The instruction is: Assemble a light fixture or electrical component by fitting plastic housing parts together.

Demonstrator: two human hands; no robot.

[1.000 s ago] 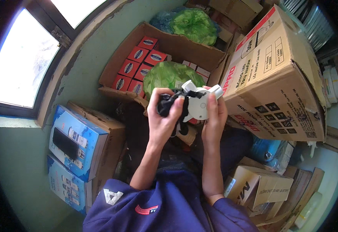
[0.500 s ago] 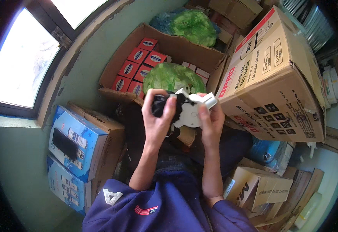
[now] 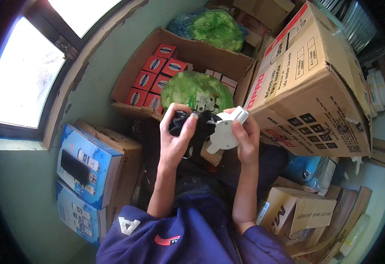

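- Left hand: closed on the bunched black cloth.
- Right hand: clamped on the white round fitting, thumb at the rim near a spout.
- Fitting position: between the hands, nearer the body than the green bag; cloth at its left edge.
- Recommended: hold the rim firmly, thumb clear of the face; tuck loose folds for even pressure.

The left hand and bundle lay left of the right hand and fitting; beyond, an open carton contained small boxes and a bag. A large carton stood right; left, a phone lay on a box.
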